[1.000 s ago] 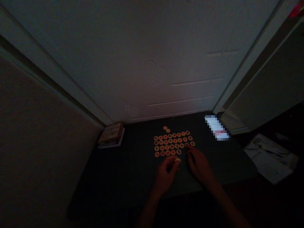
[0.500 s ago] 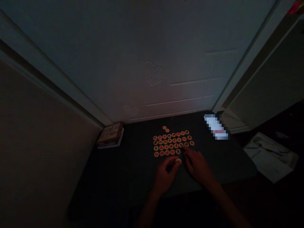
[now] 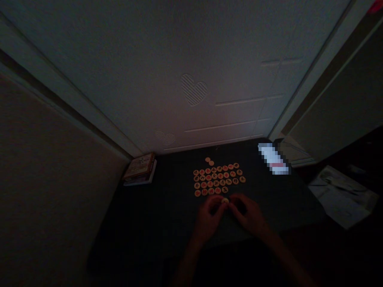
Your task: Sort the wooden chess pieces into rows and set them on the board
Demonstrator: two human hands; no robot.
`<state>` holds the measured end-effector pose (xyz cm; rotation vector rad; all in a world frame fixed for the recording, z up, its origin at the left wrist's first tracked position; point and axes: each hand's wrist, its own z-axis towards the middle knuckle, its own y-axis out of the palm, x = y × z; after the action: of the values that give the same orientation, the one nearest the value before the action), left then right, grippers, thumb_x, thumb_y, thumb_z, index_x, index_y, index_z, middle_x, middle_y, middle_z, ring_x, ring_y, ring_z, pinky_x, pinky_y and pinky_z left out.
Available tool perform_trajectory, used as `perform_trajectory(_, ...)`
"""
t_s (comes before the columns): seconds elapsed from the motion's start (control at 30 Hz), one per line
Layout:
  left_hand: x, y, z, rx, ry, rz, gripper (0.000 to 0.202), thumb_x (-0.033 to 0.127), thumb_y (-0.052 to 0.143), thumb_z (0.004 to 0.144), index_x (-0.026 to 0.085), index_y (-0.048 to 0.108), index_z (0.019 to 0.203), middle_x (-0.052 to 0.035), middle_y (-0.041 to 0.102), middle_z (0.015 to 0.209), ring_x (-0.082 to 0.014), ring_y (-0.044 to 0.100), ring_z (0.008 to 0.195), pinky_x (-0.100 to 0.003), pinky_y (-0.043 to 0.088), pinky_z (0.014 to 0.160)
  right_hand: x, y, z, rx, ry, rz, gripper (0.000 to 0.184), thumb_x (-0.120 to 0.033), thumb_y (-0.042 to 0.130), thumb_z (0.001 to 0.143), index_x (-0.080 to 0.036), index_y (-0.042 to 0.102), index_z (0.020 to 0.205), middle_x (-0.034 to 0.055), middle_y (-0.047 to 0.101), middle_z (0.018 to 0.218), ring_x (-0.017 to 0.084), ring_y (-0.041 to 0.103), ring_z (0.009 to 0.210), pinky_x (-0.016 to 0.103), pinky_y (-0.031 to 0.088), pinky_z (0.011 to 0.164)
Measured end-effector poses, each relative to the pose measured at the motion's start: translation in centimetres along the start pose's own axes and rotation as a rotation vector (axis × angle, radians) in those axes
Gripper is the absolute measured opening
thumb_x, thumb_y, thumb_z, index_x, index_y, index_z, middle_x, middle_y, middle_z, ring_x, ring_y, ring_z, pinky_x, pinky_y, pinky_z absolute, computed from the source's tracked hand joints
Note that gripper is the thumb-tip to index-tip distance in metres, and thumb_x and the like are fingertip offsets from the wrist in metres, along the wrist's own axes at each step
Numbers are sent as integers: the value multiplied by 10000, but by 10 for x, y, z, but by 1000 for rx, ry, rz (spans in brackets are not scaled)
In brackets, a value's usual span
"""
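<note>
At the far left of the dark, round-cornered table (image 3: 170, 191) lies one small stack of books with a patterned tan cover on top (image 3: 139, 167); I cannot tell how many books it holds. Next comes the left hand (image 3: 206, 217), its thumb and forefinger closed in a pinch on one round, pale tan disc (image 3: 225, 201), held just below the near row. Two plain pale round discs (image 3: 211, 163) lie together beyond the far row. Between them and the hands, 29 tan round discs with red or black characters (image 3: 214, 175) lie in four rows: eight, eight, eight, and five in the nearest. The right hand (image 3: 248, 211) has its thumb and fingers curled close to the held disc's right edge; whether its grip presses on it I cannot tell. Further right, one bright white oblong (image 3: 272, 157), blurred into squares, lies on the table; beyond the edge is one flat whitish object (image 3: 344, 199).
</note>
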<state>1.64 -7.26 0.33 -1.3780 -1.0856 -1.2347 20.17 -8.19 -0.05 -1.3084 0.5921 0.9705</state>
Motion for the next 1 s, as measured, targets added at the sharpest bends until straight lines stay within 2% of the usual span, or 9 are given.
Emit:
perform_trajectory(0.2, -1, -1, 0, -18, 36, 96, 176, 352, 680, 915, 213, 722, 1015, -36, 770, 978, -196, 735, 923, -302, 587, 866, -1, 1, -1, -41, 36, 42, 145, -369, 598, 956, -237, 601, 1018, 14, 700, 853, 162, 673, 732, 263, 532, 675)
perform_trajectory(0.4, 0, -1, 1, -49, 70, 182, 172, 330, 649, 938, 235, 740, 1049, -28, 772, 1051, -195, 733, 964, -308, 583, 895, 0, 1, -1, -64, 32, 37, 115, -352, 582, 971, -247, 603, 1014, 8, 699, 877, 161, 669, 761, 272, 518, 707)
perform_trajectory(0.73, 3, -1, 1, -122, 182, 251, 207, 259, 608, 965, 259, 726, 1134, -34, 746, 1099, -182, 710, 1001, -324, 572, 926, -3, -1, 2, -28, 42, 77, 106, -338, 576, 970, -239, 598, 999, 8, 688, 859, 152, 652, 739, 256, 516, 689)
perform_trajectory(0.87, 1, 1, -1, -137, 185, 228, 275, 225, 638, 934, 252, 682, 1205, -38, 727, 1118, -164, 716, 941, -304, 592, 866, -2, -3, 2, -29, 58, 85, 126, -359, 572, 970, -236, 596, 989, 8, 686, 847, 155, 652, 734, 258, 514, 682)
perform_trajectory(1.0, 0, 3, -1, -127, 180, 259, 270, 222, 660, 915, 251, 681, 1183, -28, 733, 1074, -160, 715, 896, -305, 590, 849, 2, -2, 2, -20, 77, 77, 123, -356, 582, 954, -239, 601, 983, 9, 693, 852, 164, 665, 752, 268, 517, 696)
